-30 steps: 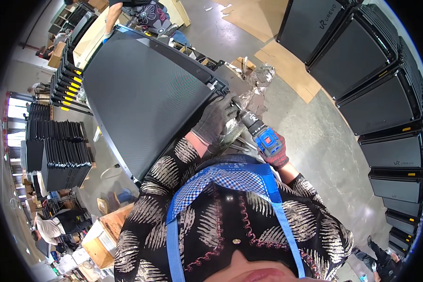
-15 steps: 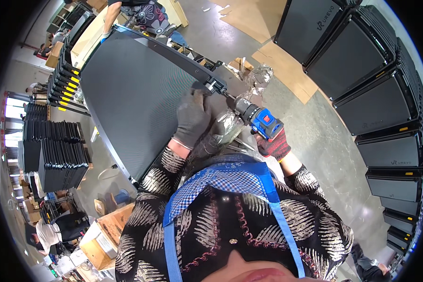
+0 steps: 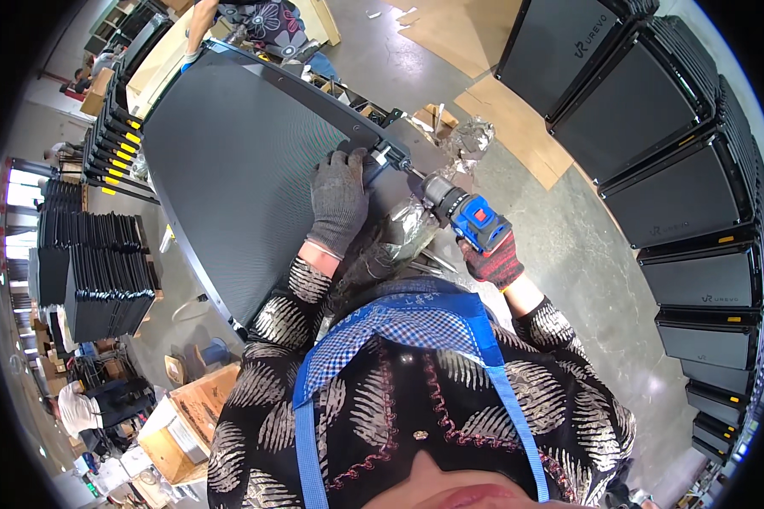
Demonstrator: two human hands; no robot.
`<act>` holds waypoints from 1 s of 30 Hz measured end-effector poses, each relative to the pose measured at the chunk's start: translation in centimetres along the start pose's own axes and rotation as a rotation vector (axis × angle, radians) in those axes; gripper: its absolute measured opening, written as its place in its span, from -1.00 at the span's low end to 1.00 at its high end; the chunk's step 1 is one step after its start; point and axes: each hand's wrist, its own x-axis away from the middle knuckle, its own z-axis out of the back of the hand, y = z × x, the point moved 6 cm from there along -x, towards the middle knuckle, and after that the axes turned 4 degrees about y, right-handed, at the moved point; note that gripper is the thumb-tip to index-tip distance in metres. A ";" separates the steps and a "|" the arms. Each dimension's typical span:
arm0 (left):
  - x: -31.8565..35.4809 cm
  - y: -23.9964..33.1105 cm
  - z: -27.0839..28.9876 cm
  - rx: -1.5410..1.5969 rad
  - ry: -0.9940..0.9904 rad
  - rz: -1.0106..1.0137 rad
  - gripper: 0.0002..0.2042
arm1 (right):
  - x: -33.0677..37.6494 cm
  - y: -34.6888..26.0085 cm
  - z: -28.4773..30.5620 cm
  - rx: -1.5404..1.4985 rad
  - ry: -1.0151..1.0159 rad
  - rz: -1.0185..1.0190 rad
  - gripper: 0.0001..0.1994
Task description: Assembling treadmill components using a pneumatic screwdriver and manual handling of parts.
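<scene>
A treadmill deck (image 3: 238, 161) with a black belt surface and dark side rails stretches from in front of me toward the far left. My left hand (image 3: 339, 204), in a grey glove, lies flat on the belt with its fingers extended, close to the deck's near right corner. Wrapped in a red and black glove, my right hand (image 3: 494, 261) grips a blue and black cordless drill (image 3: 477, 222). The drill's bit meets the metal end fitting (image 3: 390, 158) at that corner; the screw or socket at its tip is too small to make out.
At the far left end, another person's gloved hand (image 3: 188, 61) touches the deck. Crumpled clear plastic wrap (image 3: 406, 227) lies beneath the near corner. Tall dark panels (image 3: 696, 161) stand in rows along the right side. Cardboard (image 3: 509, 127) covers part of the floor. Stacked black decks (image 3: 106, 288) stand left.
My left hand has shifted slightly left off the corner fitting, and its fingers have straightened onto the belt. The drill and my right hand have stayed nearly in place.
</scene>
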 end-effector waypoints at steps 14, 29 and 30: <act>-0.3 -0.5 -0.5 0.064 -0.005 -0.118 -0.44 | 1.8 3.1 -3.8 -0.165 0.136 0.051 -0.84; -0.2 -0.6 -0.7 0.026 -0.027 -0.133 -0.49 | 1.9 6.3 -5.2 -0.190 0.103 0.099 -0.49; -0.3 -0.8 -0.7 0.024 -0.017 -0.133 -0.49 | 1.6 6.0 -4.9 -0.224 0.097 0.103 -0.48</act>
